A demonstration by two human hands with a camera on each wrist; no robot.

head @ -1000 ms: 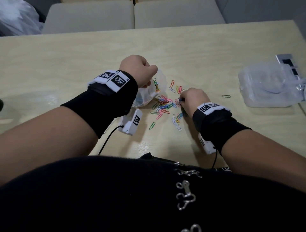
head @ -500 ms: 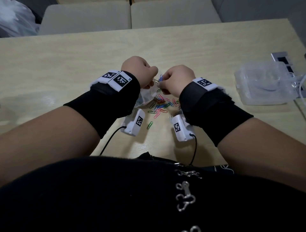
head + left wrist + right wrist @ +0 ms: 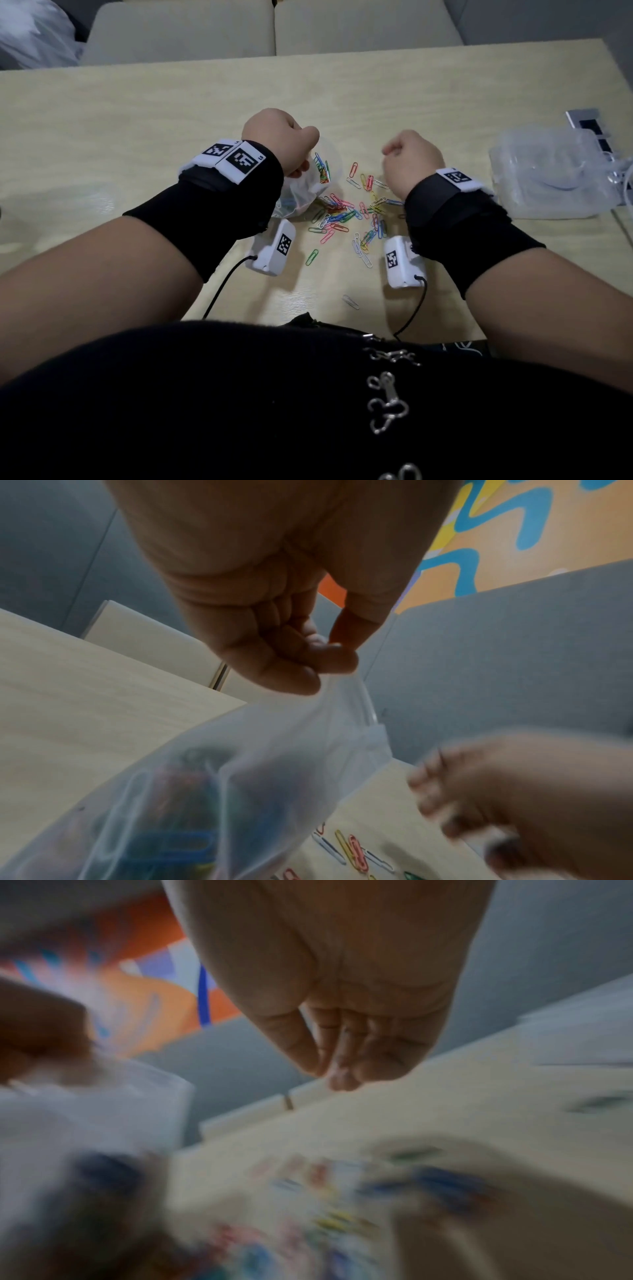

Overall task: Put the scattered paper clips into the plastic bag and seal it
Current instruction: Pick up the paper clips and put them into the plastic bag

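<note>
A clear plastic bag (image 3: pixel 305 195) holding several coloured paper clips hangs at the table's middle. My left hand (image 3: pixel 301 150) pinches its rim between thumb and curled fingers (image 3: pixel 308 674), keeping the mouth up. More coloured paper clips (image 3: pixel 349 216) lie scattered on the table right of the bag (image 3: pixel 274 750). My right hand (image 3: pixel 394 150) hovers above the right side of that pile, apart from the bag. Its fingers (image 3: pixel 339 1069) are bunched together, and the blurred right wrist view shows nothing between them.
A clear plastic box (image 3: pixel 548 178) sits at the table's right edge, beside a metal socket panel (image 3: pixel 587 121). One green clip (image 3: pixel 311 257) and one pale clip (image 3: pixel 351 301) lie nearer to me. Pale chairs (image 3: pixel 274 31) stand behind the table.
My right hand rose from the pile to the bag's mouth with a blue clip, then drew back to the right without it. The left hand kept hold of the bag.
</note>
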